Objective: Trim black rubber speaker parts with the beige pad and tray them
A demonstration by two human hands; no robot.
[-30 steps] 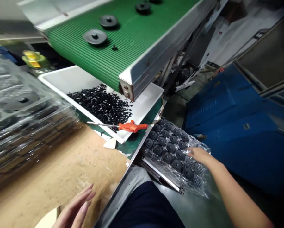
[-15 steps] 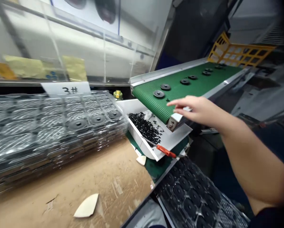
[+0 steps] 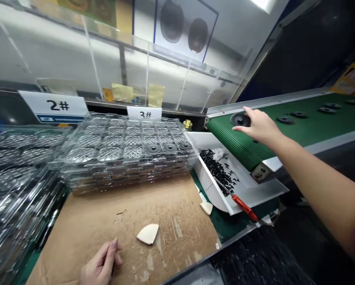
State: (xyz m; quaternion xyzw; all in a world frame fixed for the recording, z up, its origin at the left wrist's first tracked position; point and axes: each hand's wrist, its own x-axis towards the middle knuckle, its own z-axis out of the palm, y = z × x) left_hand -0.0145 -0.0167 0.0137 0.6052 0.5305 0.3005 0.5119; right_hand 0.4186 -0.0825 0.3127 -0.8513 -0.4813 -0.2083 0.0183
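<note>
Right hand [image 3: 259, 126], its grip unclear, is hovering at a round black rubber disc [image 3: 238, 119] on the green ribbed conveyor belt [image 3: 239, 147]; the farther left hand [image 3: 101, 263] is hanging empty and loosely open above the brown cardboard surface [image 3: 85, 221].

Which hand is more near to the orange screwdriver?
Right: the right hand is above and beyond the screwdriver, at a black disc on the green belt. The left hand is farther, down on the cardboard.
</note>
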